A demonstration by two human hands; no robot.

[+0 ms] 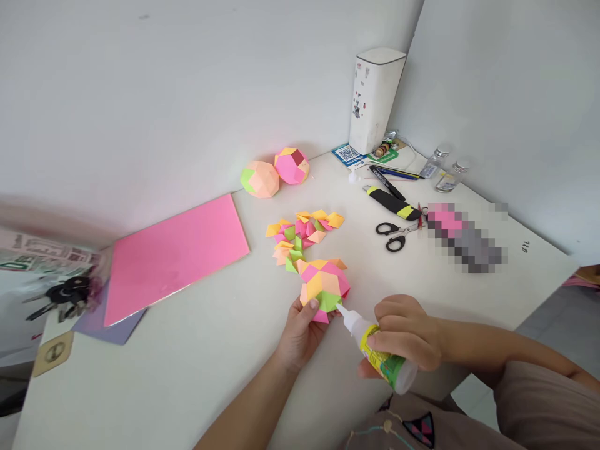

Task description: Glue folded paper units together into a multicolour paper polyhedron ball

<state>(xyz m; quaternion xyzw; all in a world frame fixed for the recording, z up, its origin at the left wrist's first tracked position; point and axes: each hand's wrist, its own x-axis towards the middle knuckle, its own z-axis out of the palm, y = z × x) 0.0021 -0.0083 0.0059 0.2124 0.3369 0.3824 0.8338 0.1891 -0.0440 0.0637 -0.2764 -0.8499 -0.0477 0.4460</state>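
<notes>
My left hand (302, 334) is closed on a partly built paper ball (321, 281) of pink, orange, peach and green folded pieces, with the thumb on its near side. In my right hand (407, 334) is a glue bottle (382, 356) with a yellow and green label, tilted so that its white nozzle points at the ball's lower right edge. Whether glue is coming out is too small to tell. Just beyond the ball lies a pile of loose folded paper pieces (300, 234) in the same colours.
Two paper balls (260, 179) stand by the wall. Pink paper (178, 256) and keys (68, 294) lie left. To the right are scissors (396, 236), a box cutter (391, 203), a black marker (387, 181), small glass bottles (435, 161) and a tall white container (375, 100).
</notes>
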